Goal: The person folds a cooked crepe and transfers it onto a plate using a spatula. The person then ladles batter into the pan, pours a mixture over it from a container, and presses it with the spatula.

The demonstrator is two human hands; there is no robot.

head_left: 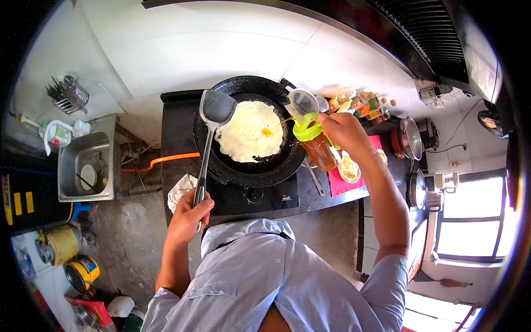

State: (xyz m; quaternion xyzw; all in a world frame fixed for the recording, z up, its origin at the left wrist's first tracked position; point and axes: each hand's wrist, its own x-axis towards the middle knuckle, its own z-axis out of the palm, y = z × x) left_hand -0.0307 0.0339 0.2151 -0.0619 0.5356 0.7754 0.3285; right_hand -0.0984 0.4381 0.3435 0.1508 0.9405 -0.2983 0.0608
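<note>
Now, right hand (pixel 342 131) grips a tilted oil jug (pixel 321 150) at the pan's (pixel 260 172) right rim, left hand (pixel 189 217) clasps a spatula (pixel 218 107); flatbread (pixel 247 134) inside, oil (pixel 267 133) on it, top seemingly unbrowned, underside hidden.

Your spatula (pixel 209 138) looks like smooth metal, your bottle (pixel 317 149) glossy, see-through plastic, the pan (pixel 265 178) rough metal, the cooktop (pixel 232 202) glossy and smooth, the sink (pixel 110 166) satiny metal, and your shirt (pixel 249 276) matt cloth.
</note>
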